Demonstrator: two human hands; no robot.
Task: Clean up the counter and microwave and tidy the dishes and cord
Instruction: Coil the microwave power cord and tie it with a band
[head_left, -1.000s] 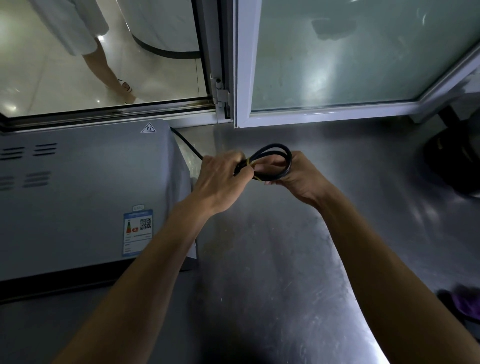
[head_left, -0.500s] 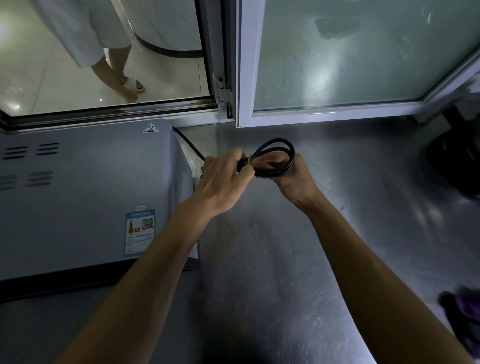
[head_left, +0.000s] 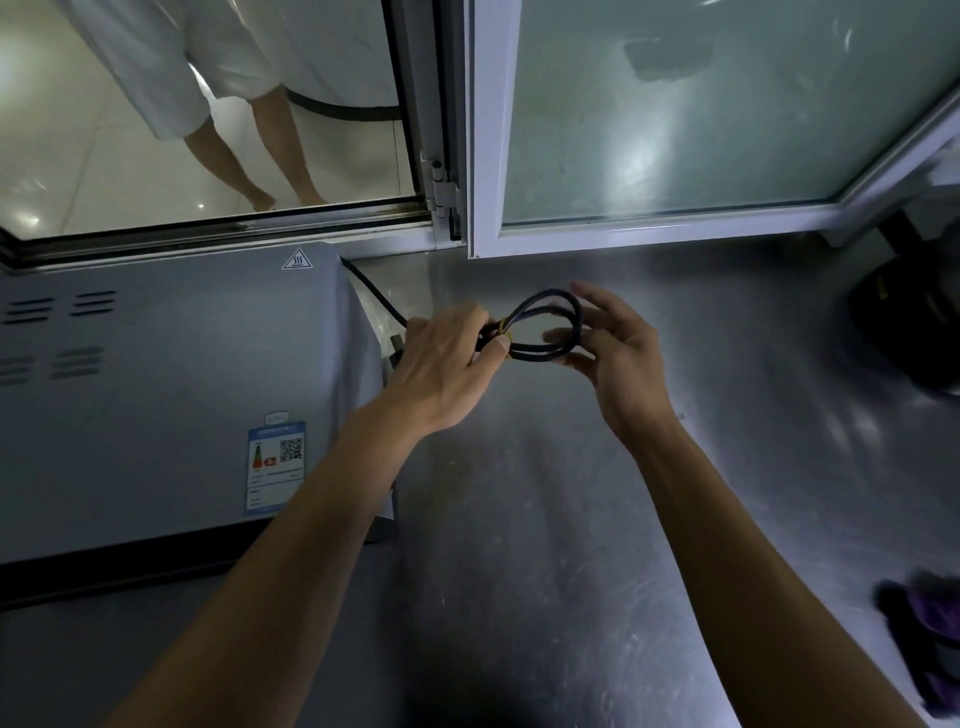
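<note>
Cord (head_left: 545, 327) first: black, rubbery-looking, coiled into a small double loop with a yellow band (head_left: 505, 336) cinched round the neck of the coil. I hold it up above the steel worktop (head_left: 519, 519), just right of the grey microwave (head_left: 156, 389), and its free run trails back down behind the microwave's rear corner. My left hand (head_left: 441, 364) pinches the coil at the band, thumb on top, fingers curled round the neck. My right hand (head_left: 618, 353) is mostly open, fingers loosely spread, only the fingertips touching the far side of the loop. I judge the cord light but springy; it will want to uncoil if the band is not snug, so the banded neck is the place to grip, not the loop itself. A dark purple cloth (head_left: 924, 623) lies at the worktop's right edge.
</note>
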